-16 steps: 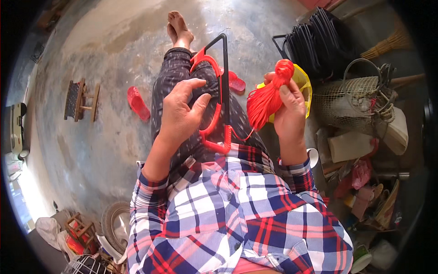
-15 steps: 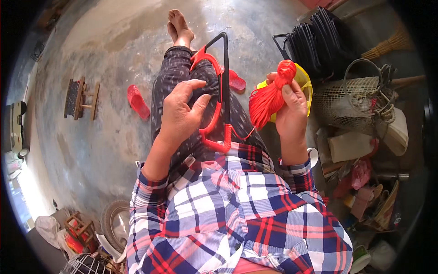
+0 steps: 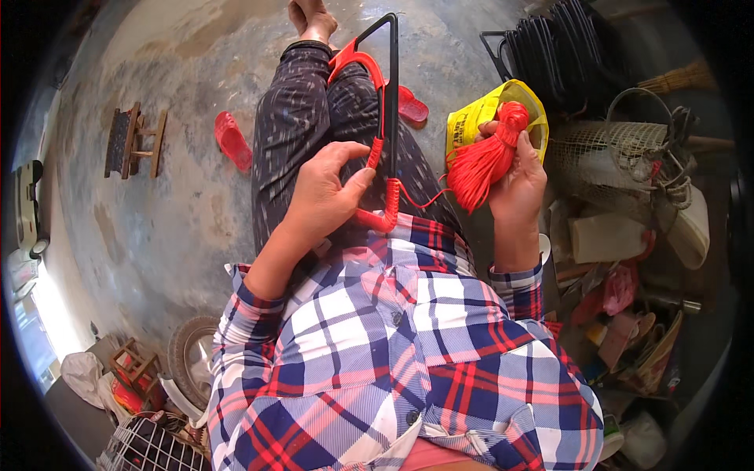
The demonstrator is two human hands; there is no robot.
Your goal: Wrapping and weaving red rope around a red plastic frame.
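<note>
Black frame (image 3: 393, 102), partly wrapped in red cord (image 3: 393, 200), sits over dark trousers (image 3: 287, 133) — the left hand (image 3: 330, 192) half-curled at its left side, whether gripping I cannot tell. Right of the frame, the right hand (image 3: 518, 184) grips a red cord bundle (image 3: 481, 169), a yellow container (image 3: 470, 118) behind it. Farther off, red slippers (image 3: 233, 141) flank the frame.

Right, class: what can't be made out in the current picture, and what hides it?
All in the head view:
Left hand: it covers part of the black-and-red frame, so their contact is unclear.
Yellow container: partly hidden by the red cord bundle and right hand.
Feet: toes cut off by the upper edge.
Wire basket: partly cut off by the lower edge.
</note>
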